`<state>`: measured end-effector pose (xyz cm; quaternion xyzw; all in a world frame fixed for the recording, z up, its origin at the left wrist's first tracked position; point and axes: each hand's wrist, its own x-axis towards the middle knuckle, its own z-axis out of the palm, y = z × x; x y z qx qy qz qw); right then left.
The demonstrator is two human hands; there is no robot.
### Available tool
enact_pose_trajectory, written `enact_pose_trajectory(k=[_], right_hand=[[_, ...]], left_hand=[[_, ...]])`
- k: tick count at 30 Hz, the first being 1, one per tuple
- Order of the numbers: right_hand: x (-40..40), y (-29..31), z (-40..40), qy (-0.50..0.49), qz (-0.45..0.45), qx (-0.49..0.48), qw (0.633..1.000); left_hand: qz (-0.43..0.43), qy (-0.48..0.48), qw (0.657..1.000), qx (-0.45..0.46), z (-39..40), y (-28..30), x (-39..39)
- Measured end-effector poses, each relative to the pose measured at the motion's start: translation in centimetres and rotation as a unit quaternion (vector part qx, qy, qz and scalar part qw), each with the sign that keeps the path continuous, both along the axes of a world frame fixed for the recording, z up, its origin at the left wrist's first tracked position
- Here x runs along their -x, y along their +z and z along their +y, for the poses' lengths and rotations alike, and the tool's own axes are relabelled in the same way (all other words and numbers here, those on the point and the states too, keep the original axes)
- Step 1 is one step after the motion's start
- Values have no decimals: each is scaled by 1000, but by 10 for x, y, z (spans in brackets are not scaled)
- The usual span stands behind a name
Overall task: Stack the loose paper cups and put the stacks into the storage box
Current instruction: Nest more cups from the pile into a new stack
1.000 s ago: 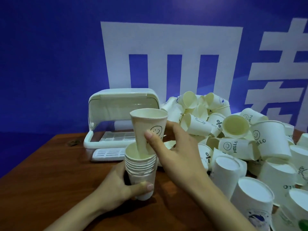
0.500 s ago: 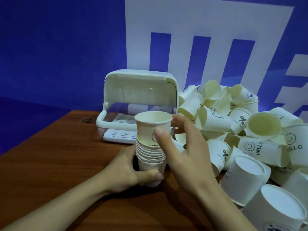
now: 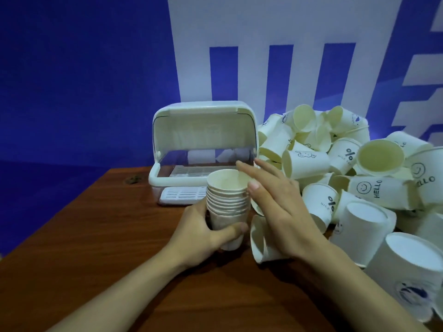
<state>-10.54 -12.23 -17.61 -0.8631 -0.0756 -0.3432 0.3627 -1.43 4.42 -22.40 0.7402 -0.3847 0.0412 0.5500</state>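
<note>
Left hand [image 3: 203,232]: clamped round the stack [image 3: 227,207].
Right hand [image 3: 275,207]: fingers straight, holding nothing, beside the stack's rim.
Risk: a careless reach could topple the pile [image 3: 359,178] or tip the stack.

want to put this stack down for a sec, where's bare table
Bare wood lies left of the stack and left hand, in front of the storage box, and along the near table edge. Right of the right hand, the loose cups crowd everything.
</note>
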Motion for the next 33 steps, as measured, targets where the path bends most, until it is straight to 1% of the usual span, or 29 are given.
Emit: enact_pose_trajectory(k=[2,3,4,5,6,8,9,10,11,12,13,15,16,17,18,19,21,22,24,25,26,29,30,31,32,33], right_hand=[[8,3,-10,-21,3,5,1000],[15,6,-17,-26,23,31,999],[22,11,-23,-25,66,70,995],[29,16,-27,-23,129,120,984],[34,20,-30,-24,197,173,965],[39,26,-29,-34,306,255,917],[39,29,-27,-41,343,267,900],[38,32,-23,-47,362,265,892],[36,34,-20,-51,359,258,896],[34,37,-17,-54,320,255,911],[32,40,-17,-62,251,248,934],[30,46,-20,-80,92,179,976],[30,48,-23,-80,51,139,986],[32,49,-24,-70,42,118,990],[34,49,-22,-51,73,120,989],[36,46,-19,-29,134,133,982],[36,35,-5,15,267,166,949],[35,29,0,28,297,162,941],[32,22,0,29,293,130,947],[34,22,-2,26,291,129,948],[35,23,-4,19,308,147,940],[48,26,-2,23,403,213,890],[52,28,-4,22,403,209,891],[54,32,-10,12,379,189,906],[56,38,-16,-3,334,148,931],[56,44,-24,-16,276,82,958]], left_hand=[[24,37,999,19,2,-2,-5],[47,56,997,33,4,-4,-9],[71,67,994,46,4,-6,-12],[95,72,991,58,4,-6,-14],[114,72,989,65,3,-6,-15],[122,72,988,64,2,-5,-13],[115,73,989,55,1,-4,-13],[105,74,991,44,1,-3,-12],[96,74,992,34,1,-3,-11],[88,72,993,29,1,-3,-10],[80,68,994,29,1,-3,-10],[74,61,995,27,1,-3,-9],[72,57,996,21,1,-2,-9],[72,52,996,16,1,-1,-8],[72,48,996,13,1,-2,-8],[74,47,996,13,1,-2,-8],[76,51,996,15,2,-2,-8],[76,49,996,13,2,-2,-8],[70,43,997,4,2,-2,-9],[65,45,997,0,2,-2,-10],[62,49,997,-4,2,-3,-11],[67,56,996,-4,0,-4,-10],[69,57,996,-1,0,-4,-10],[67,59,996,3,0,-5,-11],[65,58,996,3,-1,-5,-12],[67,53,996,1,0,-6,-13]])
